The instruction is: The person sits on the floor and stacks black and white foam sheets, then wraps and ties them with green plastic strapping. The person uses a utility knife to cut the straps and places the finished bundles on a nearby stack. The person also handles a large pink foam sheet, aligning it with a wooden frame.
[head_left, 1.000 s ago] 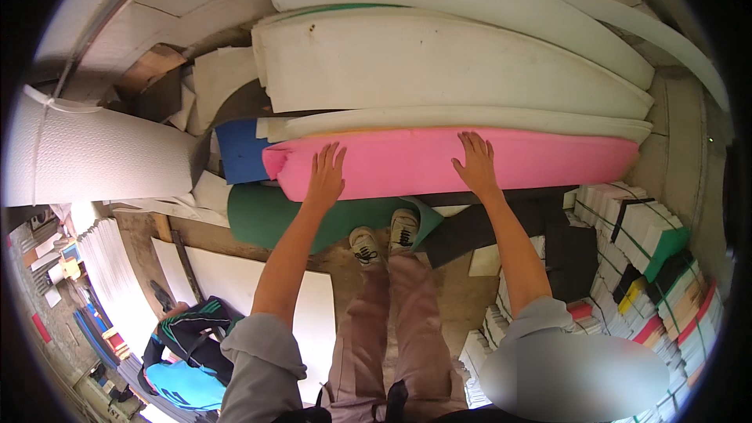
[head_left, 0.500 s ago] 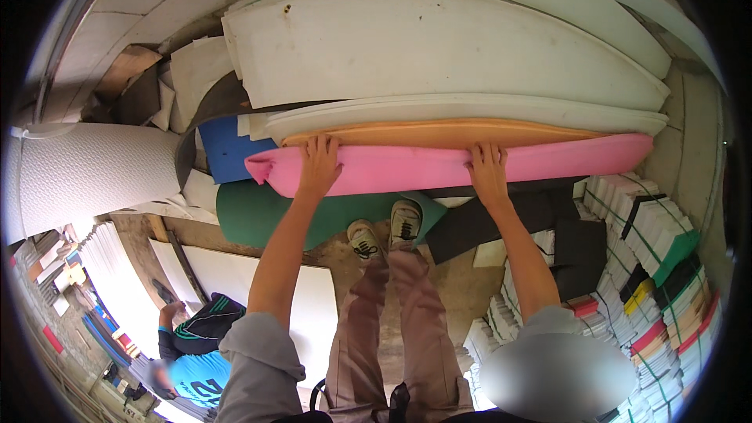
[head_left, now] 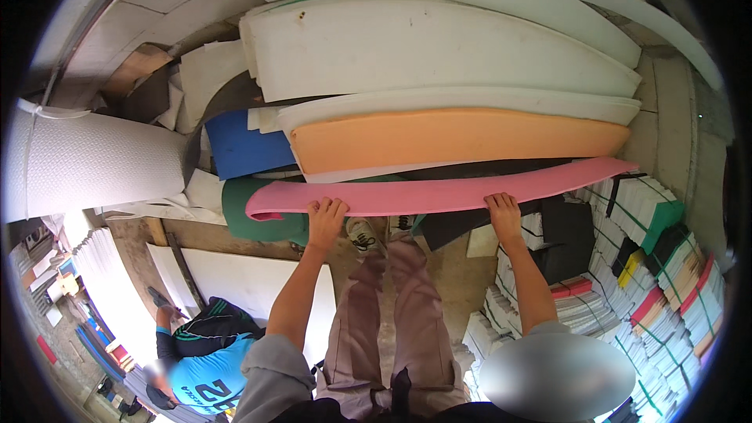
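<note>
Sheet of soft-looking pink material [head_left: 423, 197] spans the view from side to side, in front of the wearer's legs and partly covering the shoes [head_left: 363, 236]. Left hand [head_left: 326, 223] and right hand [head_left: 504, 215] are well apart, each with its fingers curled over the near edge, gripping the pink (the undersides of both grips are hidden). Beyond it leans an orange sheet [head_left: 462, 137], with large white sheets [head_left: 446, 47] behind. At the left, the pink end folds back on itself above a green sheet [head_left: 241, 207]; the right end reaches toward strapped stacks [head_left: 646, 207], though whether it touches them cannot be told.

Handling it well probably means keeping both hands level and pulling evenly, since so floppy a length looks likely to sag or crease. The folded end and the end near the stacks seem to deserve most care.
</note>
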Action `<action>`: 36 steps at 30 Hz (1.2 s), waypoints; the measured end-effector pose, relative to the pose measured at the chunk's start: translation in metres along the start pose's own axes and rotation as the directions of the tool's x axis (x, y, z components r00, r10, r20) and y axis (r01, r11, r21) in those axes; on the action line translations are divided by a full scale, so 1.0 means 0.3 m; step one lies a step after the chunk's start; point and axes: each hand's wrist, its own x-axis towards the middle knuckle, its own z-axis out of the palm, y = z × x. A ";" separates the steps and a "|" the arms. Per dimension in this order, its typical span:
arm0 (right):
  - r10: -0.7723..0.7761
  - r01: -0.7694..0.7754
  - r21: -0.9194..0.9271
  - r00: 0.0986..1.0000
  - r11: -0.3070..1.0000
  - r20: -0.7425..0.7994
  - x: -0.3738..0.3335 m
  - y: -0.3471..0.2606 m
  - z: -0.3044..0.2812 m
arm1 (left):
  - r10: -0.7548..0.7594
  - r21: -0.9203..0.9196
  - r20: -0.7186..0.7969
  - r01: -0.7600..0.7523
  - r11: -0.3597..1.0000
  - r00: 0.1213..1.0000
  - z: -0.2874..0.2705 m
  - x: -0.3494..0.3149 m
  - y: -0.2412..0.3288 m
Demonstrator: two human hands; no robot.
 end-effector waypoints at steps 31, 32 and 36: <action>-0.595 0.522 -0.411 0.252 0.747 -0.763 -0.068 -0.727 -1.615 | -0.974 -0.750 -0.199 -0.622 0.224 -0.111 -1.533 -0.350 0.423; -0.591 0.537 -0.399 0.248 0.743 -0.768 -0.123 -0.718 -1.610 | -0.992 -0.657 -0.096 -0.744 0.120 -0.076 -1.547 -0.383 0.504; -0.615 0.665 -0.334 0.240 0.668 -0.751 -0.337 -0.682 -1.508 | -0.981 -0.318 -0.115 -0.942 -0.110 0.154 -1.415 -0.577 0.615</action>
